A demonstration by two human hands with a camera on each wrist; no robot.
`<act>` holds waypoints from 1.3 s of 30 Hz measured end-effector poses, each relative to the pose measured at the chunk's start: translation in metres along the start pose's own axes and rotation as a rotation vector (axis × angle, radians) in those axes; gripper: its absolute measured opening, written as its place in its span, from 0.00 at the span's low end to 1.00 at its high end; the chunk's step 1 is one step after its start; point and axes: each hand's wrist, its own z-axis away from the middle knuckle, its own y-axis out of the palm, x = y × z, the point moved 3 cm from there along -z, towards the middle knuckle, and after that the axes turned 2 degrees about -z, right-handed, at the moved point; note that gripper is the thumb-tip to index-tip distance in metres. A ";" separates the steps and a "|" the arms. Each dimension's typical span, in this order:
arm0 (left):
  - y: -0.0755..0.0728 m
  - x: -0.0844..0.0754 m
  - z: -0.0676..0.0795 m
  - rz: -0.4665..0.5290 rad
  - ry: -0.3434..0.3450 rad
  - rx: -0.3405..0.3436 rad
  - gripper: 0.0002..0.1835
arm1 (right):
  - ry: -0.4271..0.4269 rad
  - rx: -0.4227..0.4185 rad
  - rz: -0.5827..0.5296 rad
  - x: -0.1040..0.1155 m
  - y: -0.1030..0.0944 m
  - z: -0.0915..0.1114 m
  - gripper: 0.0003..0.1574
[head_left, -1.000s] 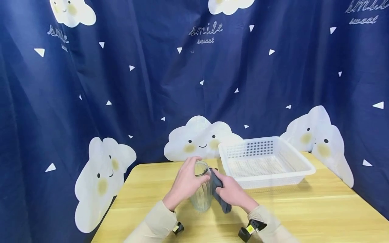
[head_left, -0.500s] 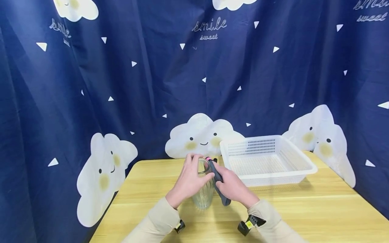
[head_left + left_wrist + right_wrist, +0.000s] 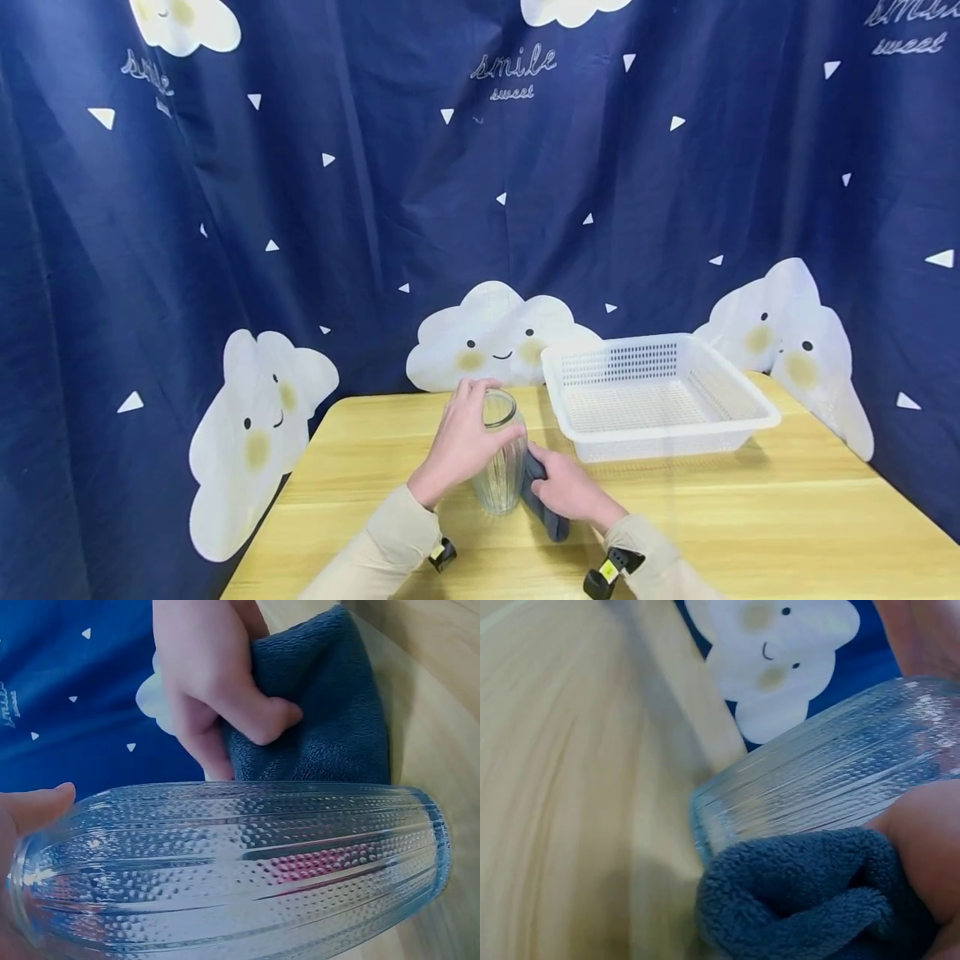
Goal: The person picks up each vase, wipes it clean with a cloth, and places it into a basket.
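A clear glass vase (image 3: 498, 483) with ribs and raised dots stands on the table, tilted slightly. My left hand (image 3: 465, 437) grips it near its rim, thumb on the near side and fingers around the far side. To its right, my right hand (image 3: 567, 485) holds a folded dark grey-blue towel (image 3: 795, 892) against the vase's side. In the left wrist view the thumb of the right hand (image 3: 217, 671) lies over the towel, whose edge runs along the glass. A pink patch shows through the glass there.
A white perforated plastic basket (image 3: 660, 433) stands at the back right of the wooden table (image 3: 360, 467). Behind the table hangs a dark blue curtain (image 3: 390, 183) with clouds and white triangles. Each wrist wears a small black camera on a strap.
My right hand and the towel rose toward the vase's rim half a second ago, and now sit lower along its side. The left hand keeps its grip near the rim.
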 end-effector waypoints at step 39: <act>-0.001 0.001 0.001 -0.010 -0.034 0.007 0.43 | -0.031 -0.018 0.005 0.002 -0.001 -0.003 0.42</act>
